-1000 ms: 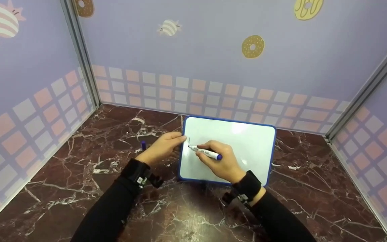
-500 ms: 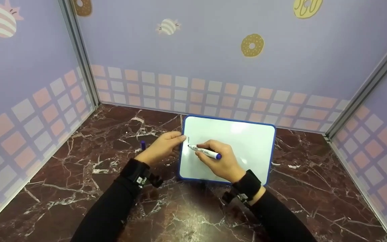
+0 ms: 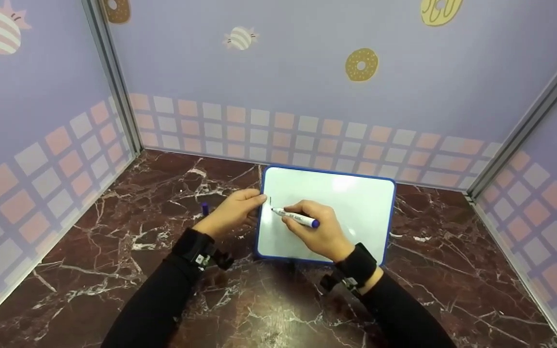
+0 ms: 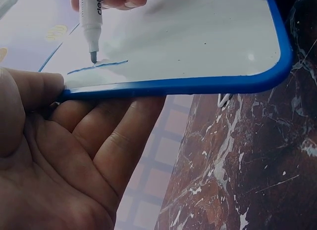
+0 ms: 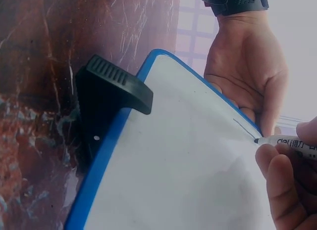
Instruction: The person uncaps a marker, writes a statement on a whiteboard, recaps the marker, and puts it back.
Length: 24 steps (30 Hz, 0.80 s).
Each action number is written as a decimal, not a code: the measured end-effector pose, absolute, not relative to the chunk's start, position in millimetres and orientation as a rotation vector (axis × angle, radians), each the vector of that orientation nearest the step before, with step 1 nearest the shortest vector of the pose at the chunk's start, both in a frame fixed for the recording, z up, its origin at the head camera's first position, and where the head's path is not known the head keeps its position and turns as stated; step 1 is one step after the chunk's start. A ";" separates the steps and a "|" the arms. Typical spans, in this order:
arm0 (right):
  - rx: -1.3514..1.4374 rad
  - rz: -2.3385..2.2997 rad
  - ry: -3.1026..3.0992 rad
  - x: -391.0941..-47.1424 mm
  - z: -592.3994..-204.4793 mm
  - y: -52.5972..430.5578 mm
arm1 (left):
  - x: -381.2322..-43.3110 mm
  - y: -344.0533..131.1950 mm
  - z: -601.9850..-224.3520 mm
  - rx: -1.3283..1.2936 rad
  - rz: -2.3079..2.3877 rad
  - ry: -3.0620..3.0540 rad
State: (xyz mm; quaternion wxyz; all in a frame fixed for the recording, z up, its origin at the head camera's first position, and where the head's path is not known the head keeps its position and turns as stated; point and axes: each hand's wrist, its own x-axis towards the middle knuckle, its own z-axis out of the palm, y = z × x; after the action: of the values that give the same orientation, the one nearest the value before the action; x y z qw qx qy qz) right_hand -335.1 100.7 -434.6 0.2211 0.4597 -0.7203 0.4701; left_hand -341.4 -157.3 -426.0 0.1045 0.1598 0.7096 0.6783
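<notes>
My left hand (image 3: 235, 211) holds the left edge of a small whiteboard (image 3: 351, 203) with a blue frame, thumb on the front and fingers behind. In my right hand (image 3: 321, 229) is a white whiteboard marker (image 3: 300, 219) with a blue end, gripped between thumb and fingers. Its dark tip is at the board's surface near the left edge, beside a short thin blue line (image 4: 116, 64). In the right wrist view, a black ridged support (image 5: 116, 84) hooks over the board's lower edge. The board leans back.
A dark blue marker cap (image 3: 205, 209) stands on the dark red marble table (image 3: 138, 270), left of my left hand. Patterned panels (image 3: 302, 87) wall in the table at the back and both sides. The board's top edge is near the back panel.
The marker tip has shifted very slightly to the right, off the end of the line. Both hands keep their grip and hardly move, and the head view drifts a little.
</notes>
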 end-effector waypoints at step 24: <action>1.249 1.307 -2.053 -337.0 -427.0 110.9 | -342.8 -157.3 -427.7 0.477 1.973 2.162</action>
State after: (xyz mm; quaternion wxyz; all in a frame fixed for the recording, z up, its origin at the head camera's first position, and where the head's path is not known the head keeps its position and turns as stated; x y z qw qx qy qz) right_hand -337.0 110.9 -427.0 0.2019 0.4472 -0.7351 0.4679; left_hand -342.8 -157.3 -427.7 0.0879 0.1602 0.7261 0.6628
